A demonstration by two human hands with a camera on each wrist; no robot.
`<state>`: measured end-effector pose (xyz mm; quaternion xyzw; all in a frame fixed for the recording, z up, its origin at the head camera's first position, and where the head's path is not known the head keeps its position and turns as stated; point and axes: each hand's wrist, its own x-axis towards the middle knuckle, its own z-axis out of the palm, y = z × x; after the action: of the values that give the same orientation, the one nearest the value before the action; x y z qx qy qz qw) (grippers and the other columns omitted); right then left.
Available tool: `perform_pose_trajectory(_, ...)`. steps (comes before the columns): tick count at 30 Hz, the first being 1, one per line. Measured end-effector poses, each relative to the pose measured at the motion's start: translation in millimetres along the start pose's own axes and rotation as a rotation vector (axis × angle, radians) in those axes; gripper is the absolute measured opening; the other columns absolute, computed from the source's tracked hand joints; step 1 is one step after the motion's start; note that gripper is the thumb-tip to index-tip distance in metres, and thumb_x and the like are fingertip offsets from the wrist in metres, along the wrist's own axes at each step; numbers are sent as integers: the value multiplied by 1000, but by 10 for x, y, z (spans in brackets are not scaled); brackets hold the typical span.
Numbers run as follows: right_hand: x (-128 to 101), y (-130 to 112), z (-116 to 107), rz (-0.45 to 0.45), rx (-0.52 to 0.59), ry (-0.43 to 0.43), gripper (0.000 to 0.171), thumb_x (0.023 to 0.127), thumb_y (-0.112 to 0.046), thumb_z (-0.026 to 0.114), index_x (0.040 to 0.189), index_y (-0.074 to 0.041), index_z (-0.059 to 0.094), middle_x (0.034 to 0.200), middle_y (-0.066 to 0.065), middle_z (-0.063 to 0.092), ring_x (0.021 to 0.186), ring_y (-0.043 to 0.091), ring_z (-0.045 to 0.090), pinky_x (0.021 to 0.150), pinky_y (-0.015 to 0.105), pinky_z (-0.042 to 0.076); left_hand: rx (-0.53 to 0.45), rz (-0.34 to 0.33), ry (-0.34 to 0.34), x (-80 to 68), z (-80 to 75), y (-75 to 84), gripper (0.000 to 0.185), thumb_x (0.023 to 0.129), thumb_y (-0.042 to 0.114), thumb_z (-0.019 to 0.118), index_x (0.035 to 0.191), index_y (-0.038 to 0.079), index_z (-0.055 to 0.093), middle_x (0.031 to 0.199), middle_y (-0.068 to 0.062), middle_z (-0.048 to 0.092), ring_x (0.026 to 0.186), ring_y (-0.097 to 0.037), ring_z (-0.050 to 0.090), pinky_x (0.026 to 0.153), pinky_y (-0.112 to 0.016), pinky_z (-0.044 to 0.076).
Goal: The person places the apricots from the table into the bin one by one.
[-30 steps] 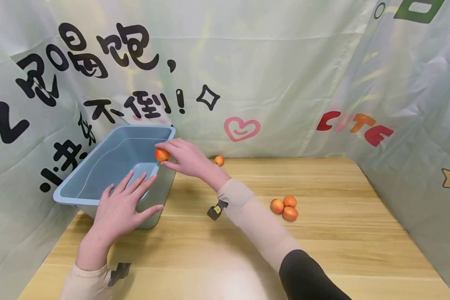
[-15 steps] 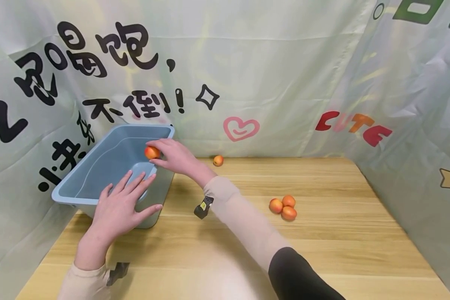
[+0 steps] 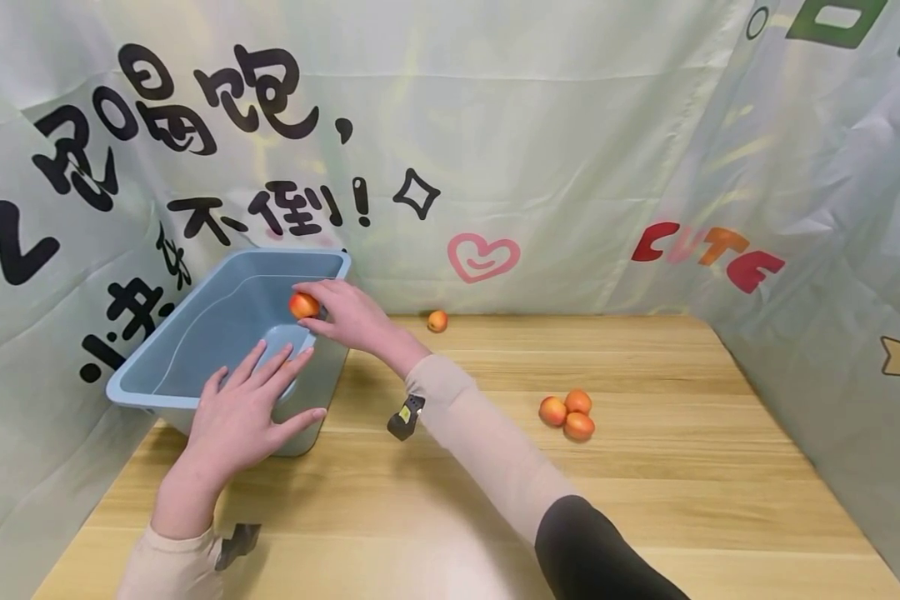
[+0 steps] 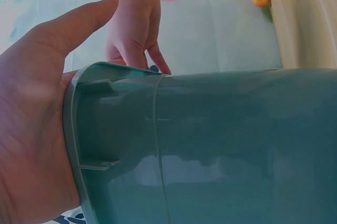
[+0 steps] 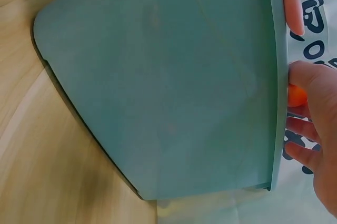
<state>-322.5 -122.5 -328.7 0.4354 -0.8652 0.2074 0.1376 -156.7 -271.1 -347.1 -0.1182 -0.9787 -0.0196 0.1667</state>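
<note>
A small orange-red fruit sits pinched between the fingertips and thumb of the right hand, held just over the right rim of a blue plastic tub, above the tub's inside. In the right wrist view only a sliver of that fruit shows past the tub's rim, with the curled fingers around it. The right forearm, in a beige sleeve, reaches across the table from the near right side.

The tub stands at the far left corner of the wooden table, close against the printed backdrop. Its inside looks bare where it can be seen. The left hand lies on the tub's near right corner, fingers straight and spread over the rim, the thumb stretched along the outer wall. The left wrist view shows the same: the palm pressed flat against the tub's corner, the thumb extended above the rim, nothing clasped in the hand.

Farther out, one more fruit of the same kind lies alone near the table's far edge, just beside the backdrop and to the right of the tub. A cluster of three fruits rests touching one another toward the middle of the table, well apart from the tub and to the right of the right forearm. The backdrop carries black characters, a pink heart and coloured letters.
</note>
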Motion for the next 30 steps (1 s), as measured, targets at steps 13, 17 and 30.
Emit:
perform_pose_trajectory(13,-144,58,20,5,7,37,55,97,-40,58,145,-17,46,143,1,55,131,15,52,113,27,39,19,3,-22,13,-10,8,83,82,71,58,152,35,32,153,-7,45,146,-35,29,103,-72,28)
perform_pose_trajectory(17,-242,93,17,7,20,59,54,97,-40,58,144,-17,47,143,1,55,132,16,51,114,27,38,17,-4,-37,9,-14,13,82,82,72,57,152,35,32,153,-7,44,147,-35,29,103,-72,27)
perform_pose_trajectory(30,-598,222,71,21,72,122,55,95,-38,62,142,-14,50,141,3,57,132,19,51,115,31,36,2,-4,-4,-13,-12,17,80,81,66,63,150,34,38,151,-7,47,145,-35,31,102,-71,28)
